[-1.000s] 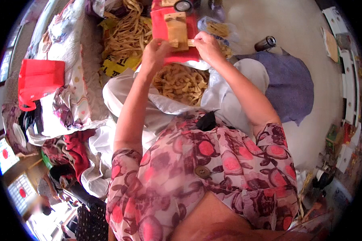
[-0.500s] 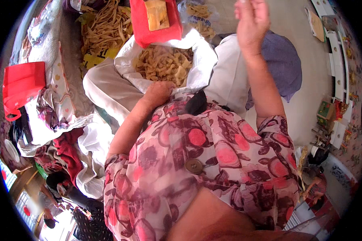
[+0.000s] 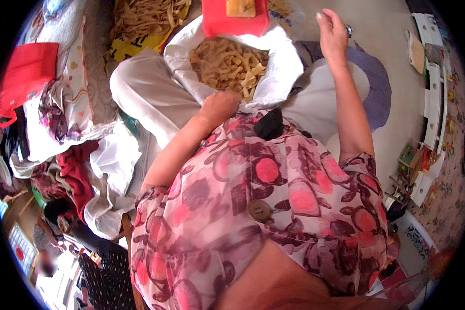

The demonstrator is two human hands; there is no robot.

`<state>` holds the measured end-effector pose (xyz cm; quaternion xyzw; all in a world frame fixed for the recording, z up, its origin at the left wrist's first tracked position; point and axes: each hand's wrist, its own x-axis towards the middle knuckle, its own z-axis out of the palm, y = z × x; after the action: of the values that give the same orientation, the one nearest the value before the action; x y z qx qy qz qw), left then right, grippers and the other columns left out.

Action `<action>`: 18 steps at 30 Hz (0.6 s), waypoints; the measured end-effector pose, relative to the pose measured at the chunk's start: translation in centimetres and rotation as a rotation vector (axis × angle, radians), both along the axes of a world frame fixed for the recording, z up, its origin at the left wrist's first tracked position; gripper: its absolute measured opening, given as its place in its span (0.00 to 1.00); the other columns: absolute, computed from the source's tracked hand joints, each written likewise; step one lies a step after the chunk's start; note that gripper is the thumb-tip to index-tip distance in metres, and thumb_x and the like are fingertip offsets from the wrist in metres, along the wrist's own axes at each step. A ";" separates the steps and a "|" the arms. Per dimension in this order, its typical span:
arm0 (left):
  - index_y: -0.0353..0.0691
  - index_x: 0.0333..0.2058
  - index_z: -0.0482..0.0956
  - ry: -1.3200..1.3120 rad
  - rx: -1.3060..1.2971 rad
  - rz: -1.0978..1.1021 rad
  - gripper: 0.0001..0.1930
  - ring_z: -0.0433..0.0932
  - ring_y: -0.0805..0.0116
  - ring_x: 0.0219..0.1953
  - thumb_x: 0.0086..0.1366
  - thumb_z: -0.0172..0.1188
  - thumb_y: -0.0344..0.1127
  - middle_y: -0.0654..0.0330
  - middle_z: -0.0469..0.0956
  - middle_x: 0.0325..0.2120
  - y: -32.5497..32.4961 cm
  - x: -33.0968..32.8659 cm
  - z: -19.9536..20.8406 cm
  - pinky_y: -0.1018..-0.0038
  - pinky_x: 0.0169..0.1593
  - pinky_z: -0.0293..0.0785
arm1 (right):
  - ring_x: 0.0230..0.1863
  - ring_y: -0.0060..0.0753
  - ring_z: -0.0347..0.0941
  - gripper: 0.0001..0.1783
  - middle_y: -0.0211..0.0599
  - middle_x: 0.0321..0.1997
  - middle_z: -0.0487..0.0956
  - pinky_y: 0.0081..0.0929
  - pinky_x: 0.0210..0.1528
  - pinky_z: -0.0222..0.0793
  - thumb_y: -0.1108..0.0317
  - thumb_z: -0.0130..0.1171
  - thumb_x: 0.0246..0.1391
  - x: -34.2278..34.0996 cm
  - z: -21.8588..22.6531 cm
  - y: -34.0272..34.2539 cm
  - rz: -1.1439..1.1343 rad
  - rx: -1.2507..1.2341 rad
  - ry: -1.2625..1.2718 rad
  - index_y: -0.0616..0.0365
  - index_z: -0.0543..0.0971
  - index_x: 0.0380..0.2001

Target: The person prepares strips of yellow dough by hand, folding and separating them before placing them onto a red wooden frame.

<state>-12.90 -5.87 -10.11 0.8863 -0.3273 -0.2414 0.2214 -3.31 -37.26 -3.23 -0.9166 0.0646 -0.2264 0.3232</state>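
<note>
The left hand [image 3: 219,106] now rests at the near rim of the white sack [image 3: 281,77], fingers curled into the tan strips [image 3: 227,62] and out of sight, so whether they close on any cannot be told; a second ago this hand was up at the red pack [image 3: 235,18]. The right hand [image 3: 331,33], which then pinched at that pack, is lifted clear of it to the right, fingers loosely apart and empty. The pack therefore sits unheld at the far rim of the sack, and the work appears to have shifted from the pack to gathering strips.

The pack is a flat red rectangle bearing a small tan label [image 3: 241,6], cut off by the top edge of the view. Beyond the sack on the left, more strips lie on a yellow sheet [image 3: 129,49]. A red bag [image 3: 26,77] rests on patterned cloth at the far left. A purple mat [image 3: 374,85] covers the floor to the right.
</note>
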 end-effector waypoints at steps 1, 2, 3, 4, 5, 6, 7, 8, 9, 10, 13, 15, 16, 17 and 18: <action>0.40 0.27 0.77 -0.012 0.051 0.008 0.10 0.79 0.50 0.31 0.57 0.46 0.33 0.49 0.78 0.26 0.1 -0.1 0.4 0.57 0.34 0.75 | 0.42 0.24 0.73 0.17 0.37 0.40 0.78 0.21 0.45 0.66 0.62 0.51 0.58 -0.2 1.4 2.0 0.072 0.132 -0.016 0.61 0.73 0.45; 0.40 0.27 0.77 -0.019 0.093 0.002 0.10 0.79 0.50 0.31 0.56 0.47 0.33 0.49 0.78 0.26 -0.1 0.1 1.2 0.57 0.34 0.76 | 0.39 0.22 0.73 0.14 0.33 0.36 0.79 0.19 0.44 0.66 0.62 0.51 0.58 -0.7 2.5 4.4 0.136 0.208 0.012 0.61 0.75 0.42; 0.40 0.26 0.78 -0.027 0.131 -0.013 0.10 0.79 0.51 0.31 0.56 0.47 0.33 0.49 0.78 0.25 -0.3 0.3 1.5 0.58 0.34 0.76 | 0.33 0.29 0.74 0.12 0.36 0.32 0.79 0.26 0.37 0.69 0.61 0.51 0.57 -1.2 1.7 5.9 0.208 0.284 0.064 0.57 0.74 0.39; 0.39 0.25 0.78 -0.032 0.129 -0.009 0.10 0.80 0.53 0.31 0.56 0.48 0.34 0.50 0.79 0.26 -0.5 0.2 0.8 0.59 0.34 0.76 | 0.32 0.30 0.75 0.11 0.38 0.31 0.78 0.27 0.36 0.69 0.62 0.51 0.57 -1.9 1.7 7.6 0.305 0.231 0.142 0.57 0.74 0.38; 0.39 0.25 0.78 -0.029 0.100 -0.005 0.10 0.80 0.53 0.31 0.56 0.48 0.34 0.51 0.79 0.26 -0.4 0.1 0.3 0.59 0.34 0.76 | 0.36 0.27 0.74 0.10 0.36 0.33 0.78 0.24 0.41 0.67 0.65 0.51 0.56 -2.2 0.4 8.6 0.430 0.145 0.304 0.57 0.75 0.39; 0.39 0.25 0.78 -0.025 0.073 0.001 0.10 0.80 0.53 0.31 0.56 0.49 0.34 0.51 0.79 0.26 -0.4 0.0 0.0 0.60 0.34 0.76 | 0.39 0.34 0.74 0.10 0.41 0.36 0.77 0.27 0.43 0.67 0.66 0.51 0.56 -2.6 0.7 10.1 0.499 0.121 0.538 0.58 0.74 0.39; 0.39 0.25 0.79 -0.023 0.045 0.001 0.10 0.80 0.53 0.31 0.56 0.49 0.34 0.51 0.79 0.26 -0.4 -0.2 -0.1 0.60 0.34 0.76 | 0.40 0.41 0.73 0.11 0.44 0.37 0.76 0.31 0.43 0.67 0.66 0.52 0.54 -2.5 -2.7 10.3 0.584 0.005 0.590 0.59 0.74 0.39; 0.41 0.27 0.78 -0.013 0.048 -0.004 0.09 0.80 0.54 0.32 0.56 0.49 0.35 0.52 0.79 0.28 -0.3 -0.1 -0.2 0.61 0.35 0.76 | 0.41 0.45 0.73 0.11 0.46 0.37 0.76 0.36 0.44 0.67 0.66 0.52 0.53 -2.4 -4.5 10.7 0.620 -0.105 0.754 0.59 0.74 0.38; 0.42 0.29 0.78 -0.007 0.054 0.000 0.08 0.79 0.54 0.33 0.57 0.50 0.36 0.53 0.79 0.29 -0.2 -0.1 -0.2 0.61 0.35 0.75 | 0.43 0.50 0.72 0.13 0.49 0.38 0.76 0.39 0.44 0.67 0.66 0.51 0.52 -2.4 -5.8 11.1 0.600 -0.312 0.870 0.60 0.74 0.39; 0.44 0.30 0.78 0.000 0.056 -0.004 0.08 0.79 0.55 0.33 0.57 0.50 0.36 0.54 0.79 0.30 -0.2 -0.1 -0.2 0.61 0.36 0.75 | 0.43 0.54 0.74 0.10 0.52 0.39 0.77 0.41 0.43 0.70 0.70 0.48 0.49 -2.6 -7.4 11.3 0.570 -0.509 0.885 0.61 0.77 0.32; 0.44 0.31 0.78 0.034 0.047 -0.012 0.08 0.78 0.55 0.35 0.56 0.51 0.35 0.54 0.78 0.30 -0.3 0.1 0.2 0.62 0.37 0.74 | 0.41 0.54 0.75 0.11 0.52 0.37 0.78 0.43 0.42 0.70 0.71 0.47 0.47 -3.3 -10.1 10.4 0.690 -0.718 1.060 0.62 0.79 0.30; 0.45 0.34 0.77 0.041 0.024 -0.008 0.09 0.78 0.55 0.35 0.56 0.51 0.36 0.55 0.78 0.31 -0.4 0.1 0.2 0.62 0.38 0.74 | 0.39 0.50 0.76 0.11 0.50 0.35 0.79 0.40 0.40 0.71 0.70 0.48 0.47 -3.6 -11.5 10.1 0.689 -0.723 0.991 0.59 0.80 0.29; 0.46 0.36 0.77 0.044 0.013 -0.006 0.09 0.78 0.55 0.36 0.56 0.51 0.36 0.56 0.78 0.31 -0.3 0.2 0.2 0.63 0.38 0.74 | 0.39 0.49 0.76 0.11 0.49 0.35 0.79 0.39 0.40 0.71 0.71 0.47 0.46 -3.6 -11.0 10.3 0.662 -0.639 1.017 0.58 0.80 0.29; 0.46 0.38 0.75 0.094 0.015 0.051 0.10 0.77 0.54 0.37 0.56 0.53 0.35 0.55 0.77 0.33 -0.4 0.1 0.2 0.63 0.39 0.74 | 0.39 0.48 0.76 0.11 0.48 0.35 0.79 0.37 0.40 0.71 0.71 0.47 0.46 -3.6 -10.5 10.4 0.634 -0.556 1.042 0.58 0.80 0.29; 0.45 0.40 0.74 0.142 0.020 0.107 0.12 0.76 0.53 0.38 0.55 0.54 0.33 0.54 0.76 0.35 -0.5 0.2 0.6 0.63 0.40 0.74 | 0.38 0.48 0.76 0.11 0.47 0.34 0.79 0.37 0.40 0.70 0.70 0.48 0.47 -3.5 -8.9 10.7 0.662 -0.443 1.018 0.59 0.79 0.28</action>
<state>-12.75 -6.36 -9.48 0.8855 -0.2604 -0.2946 0.2475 -6.78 -26.56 -12.09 -0.9258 -0.1243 0.3404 0.1079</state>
